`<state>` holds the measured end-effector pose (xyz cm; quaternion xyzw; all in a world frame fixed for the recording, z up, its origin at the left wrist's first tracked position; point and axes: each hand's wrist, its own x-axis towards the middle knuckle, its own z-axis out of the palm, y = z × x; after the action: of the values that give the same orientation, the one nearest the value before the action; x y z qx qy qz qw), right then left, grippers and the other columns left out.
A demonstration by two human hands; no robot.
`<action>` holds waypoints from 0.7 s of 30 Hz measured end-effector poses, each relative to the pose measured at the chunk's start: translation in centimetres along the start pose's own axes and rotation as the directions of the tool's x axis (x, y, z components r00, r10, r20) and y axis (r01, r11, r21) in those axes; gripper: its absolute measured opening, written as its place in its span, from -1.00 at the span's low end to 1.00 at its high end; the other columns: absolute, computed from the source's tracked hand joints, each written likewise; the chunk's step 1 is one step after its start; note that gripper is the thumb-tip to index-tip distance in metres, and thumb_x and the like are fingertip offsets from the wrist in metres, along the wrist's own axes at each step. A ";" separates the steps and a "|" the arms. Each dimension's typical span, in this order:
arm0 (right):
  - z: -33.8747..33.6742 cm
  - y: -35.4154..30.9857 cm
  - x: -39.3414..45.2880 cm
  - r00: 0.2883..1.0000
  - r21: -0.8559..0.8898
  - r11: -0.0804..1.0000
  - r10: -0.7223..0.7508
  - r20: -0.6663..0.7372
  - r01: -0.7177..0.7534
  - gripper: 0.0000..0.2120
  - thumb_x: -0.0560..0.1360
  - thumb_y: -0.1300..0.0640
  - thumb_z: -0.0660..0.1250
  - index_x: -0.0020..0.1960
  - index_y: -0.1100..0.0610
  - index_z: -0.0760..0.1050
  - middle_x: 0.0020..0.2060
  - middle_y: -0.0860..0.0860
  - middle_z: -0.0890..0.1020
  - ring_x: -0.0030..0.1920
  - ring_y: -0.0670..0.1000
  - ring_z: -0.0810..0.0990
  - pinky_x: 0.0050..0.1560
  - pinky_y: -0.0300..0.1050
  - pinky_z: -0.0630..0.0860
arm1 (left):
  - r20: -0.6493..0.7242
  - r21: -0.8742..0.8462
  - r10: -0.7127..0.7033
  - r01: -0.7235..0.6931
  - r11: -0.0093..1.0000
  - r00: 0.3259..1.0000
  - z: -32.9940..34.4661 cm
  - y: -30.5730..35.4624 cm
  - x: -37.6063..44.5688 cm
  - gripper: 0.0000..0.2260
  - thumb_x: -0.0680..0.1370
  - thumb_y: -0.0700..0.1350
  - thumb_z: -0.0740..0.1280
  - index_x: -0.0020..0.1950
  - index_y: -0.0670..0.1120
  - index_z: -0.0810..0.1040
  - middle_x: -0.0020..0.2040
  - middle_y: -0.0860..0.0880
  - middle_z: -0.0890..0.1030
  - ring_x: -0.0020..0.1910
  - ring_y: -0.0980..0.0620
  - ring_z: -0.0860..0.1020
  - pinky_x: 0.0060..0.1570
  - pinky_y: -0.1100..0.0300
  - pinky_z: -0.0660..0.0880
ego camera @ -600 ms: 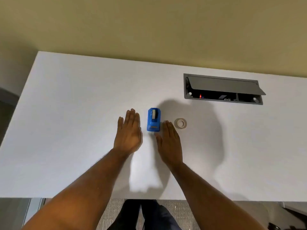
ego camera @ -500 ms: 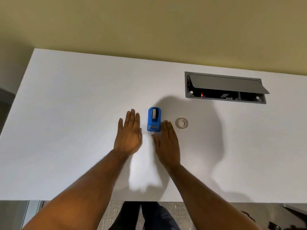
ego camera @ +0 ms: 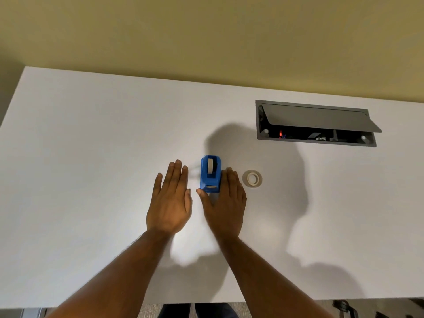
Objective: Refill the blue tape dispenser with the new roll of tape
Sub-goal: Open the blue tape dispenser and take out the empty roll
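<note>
The blue tape dispenser (ego camera: 210, 174) stands on the white table (ego camera: 91, 157), with a nearly used-up roll in its slot. The new roll of clear tape (ego camera: 252, 179) lies flat just to its right. My left hand (ego camera: 171, 200) rests flat on the table left of the dispenser, a small gap away, fingers together. My right hand (ego camera: 226, 200) lies flat at the dispenser's near end. Its fingers run along the dispenser's right side and its thumb reaches the near left corner. Neither hand holds anything.
A grey cable box (ego camera: 316, 125) with its lid tilted open is sunk into the table at the back right. The table's near edge runs just above my legs at the bottom of the view. A yellowish wall stands behind the table.
My right hand has slid forward and left, so its thumb and fingers now flank the dispenser's near end. My left hand has barely moved.
</note>
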<state>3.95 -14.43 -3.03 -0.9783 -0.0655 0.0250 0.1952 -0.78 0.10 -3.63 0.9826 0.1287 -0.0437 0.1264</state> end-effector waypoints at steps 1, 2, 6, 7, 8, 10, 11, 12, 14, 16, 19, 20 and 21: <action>0.0 0.0 0.0 1.000 -0.009 1.000 0.001 -0.007 -0.001 -0.17 0.53 -0.44 0.13 0.58 0.11 0.30 0.53 0.07 0.42 0.55 0.09 0.36 0.54 0.02 0.31 | 0.003 -0.001 0.000 0.000 1.000 1.000 0.0 0.0 0.1 -0.44 0.67 0.04 -0.03 0.66 -0.08 0.00 0.68 -0.05 -0.01 0.66 -0.01 -0.08 0.59 -0.11 0.05; 0.0 -0.1 0.0 1.000 -0.015 1.000 0.000 -0.009 0.000 -0.17 0.53 -0.44 0.13 0.58 0.11 0.30 0.53 0.07 0.43 0.55 0.09 0.37 0.53 0.01 0.30 | 0.008 -0.001 0.001 -0.001 1.000 1.000 -0.1 0.0 0.1 -0.44 0.67 0.05 -0.04 0.66 -0.08 0.00 0.68 -0.05 -0.01 0.66 -0.02 -0.07 0.59 -0.12 0.05; -0.2 -0.2 -0.1 1.000 -0.041 0.999 0.003 -0.011 -0.003 -0.18 0.54 -0.44 0.13 0.58 0.09 0.29 0.53 0.05 0.41 0.55 0.07 0.35 0.53 -0.02 0.29 | 0.011 -0.031 0.011 -0.010 0.999 1.000 -0.4 0.1 0.1 -0.45 0.67 0.05 -0.05 0.65 -0.07 0.03 0.68 -0.04 0.01 0.65 -0.01 -0.05 0.59 -0.12 0.07; -0.2 -0.2 -0.1 1.000 -0.046 0.999 0.003 -0.018 -0.004 -0.19 0.54 -0.43 0.13 0.58 0.09 0.29 0.53 0.06 0.42 0.55 0.07 0.36 0.53 -0.01 0.30 | 0.001 -0.068 0.006 -0.006 0.998 1.000 -0.6 0.1 0.2 -0.46 0.67 0.04 -0.02 0.65 -0.06 0.08 0.67 -0.04 0.05 0.65 0.00 -0.02 0.59 -0.12 0.08; -0.2 -0.2 -0.1 1.000 -0.051 0.999 0.005 -0.022 -0.006 -0.19 0.55 -0.43 0.12 0.58 0.10 0.29 0.53 0.06 0.42 0.55 0.07 0.36 0.53 -0.01 0.31 | -0.013 -0.130 -0.006 0.004 0.991 1.000 -0.8 0.1 0.4 -0.48 0.66 0.02 0.03 0.63 -0.06 0.15 0.66 -0.04 0.11 0.65 0.00 0.03 0.58 -0.12 0.11; -0.2 -0.3 -0.1 1.000 -0.058 0.998 0.005 -0.021 -0.006 -0.19 0.55 -0.43 0.11 0.58 0.10 0.29 0.53 0.05 0.42 0.55 0.07 0.35 0.53 0.00 0.31 | -0.048 -0.330 -0.048 0.029 0.944 0.998 -1.4 0.2 1.1 -0.51 0.63 -0.02 0.14 0.57 -0.05 0.29 0.61 -0.03 0.26 0.61 -0.01 0.18 0.55 -0.15 0.19; -0.2 -0.3 0.0 1.000 -0.061 0.998 0.004 -0.018 -0.005 -0.20 0.55 -0.43 0.11 0.58 0.10 0.29 0.53 0.05 0.42 0.55 0.07 0.35 0.53 0.00 0.30 | -0.050 -0.451 -0.074 0.044 0.891 0.996 -1.7 0.4 1.6 -0.53 0.63 -0.03 0.20 0.55 -0.04 0.33 0.58 -0.02 0.33 0.58 0.00 0.26 0.53 -0.15 0.24; -0.2 -0.3 -0.1 1.000 -0.062 0.998 0.004 -0.015 -0.005 -0.20 0.55 -0.42 0.12 0.58 0.10 0.29 0.53 0.05 0.42 0.56 0.07 0.34 0.54 0.00 0.30 | -0.027 -0.557 -0.092 0.061 0.828 0.995 -2.2 0.8 2.1 -0.54 0.64 -0.03 0.25 0.55 -0.02 0.35 0.55 0.01 0.38 0.54 0.01 0.31 0.51 -0.12 0.29; -0.1 -0.3 -0.1 1.000 -0.052 0.999 0.002 -0.019 -0.003 -0.22 0.55 -0.39 0.15 0.58 0.11 0.30 0.53 0.06 0.42 0.56 0.08 0.35 0.53 0.03 0.32 | 0.012 -0.651 -0.073 0.063 0.756 0.997 -3.2 1.6 3.3 -0.51 0.62 -0.04 0.34 0.54 0.03 0.35 0.52 0.04 0.42 0.49 0.04 0.37 0.48 -0.02 0.36; 0.0 -0.3 -0.1 1.000 -0.041 0.999 0.002 -0.031 -0.004 -0.24 0.55 -0.36 0.20 0.57 0.11 0.32 0.52 0.06 0.43 0.55 0.09 0.35 0.51 0.06 0.35 | 0.006 -0.658 -0.026 0.023 0.752 1.000 -4.0 2.3 4.5 -0.46 0.58 -0.02 0.41 0.54 0.04 0.36 0.49 0.03 0.44 0.45 0.04 0.40 0.45 0.06 0.38; 0.1 -0.3 -0.1 0.999 -0.042 0.999 0.003 -0.041 -0.005 -0.25 0.55 -0.33 0.25 0.56 0.12 0.33 0.52 0.05 0.43 0.55 0.08 0.35 0.51 0.06 0.36 | -0.009 -0.643 0.064 -0.055 0.764 0.998 -4.7 2.7 5.7 -0.46 0.54 -0.03 0.47 0.50 0.02 0.41 0.41 -0.01 0.50 0.37 0.02 0.44 0.39 0.09 0.41; 0.1 -0.3 -0.1 0.999 -0.045 0.999 0.002 -0.044 -0.004 -0.25 0.55 -0.32 0.26 0.56 0.12 0.33 0.52 0.05 0.43 0.55 0.09 0.36 0.51 0.06 0.36 | -0.021 -0.613 0.111 -0.100 0.784 0.994 -4.8 2.6 6.0 -0.48 0.53 -0.04 0.47 0.47 -0.01 0.44 0.37 -0.03 0.52 0.35 -0.01 0.46 0.38 0.04 0.44; 0.1 -0.3 -0.1 0.999 -0.049 0.999 0.001 -0.047 -0.003 -0.25 0.54 -0.31 0.28 0.56 0.13 0.33 0.52 0.06 0.43 0.55 0.09 0.36 0.51 0.06 0.37 | -0.032 -0.575 0.155 -0.145 0.805 0.987 -4.7 2.5 6.2 -0.51 0.53 -0.06 0.47 0.44 -0.03 0.47 0.34 -0.04 0.55 0.33 -0.04 0.48 0.36 -0.01 0.46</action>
<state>3.82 -14.13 -2.99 -0.9831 -0.0605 0.0006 0.1727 6.14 0.52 0.78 0.9051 0.0570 -0.0008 0.4214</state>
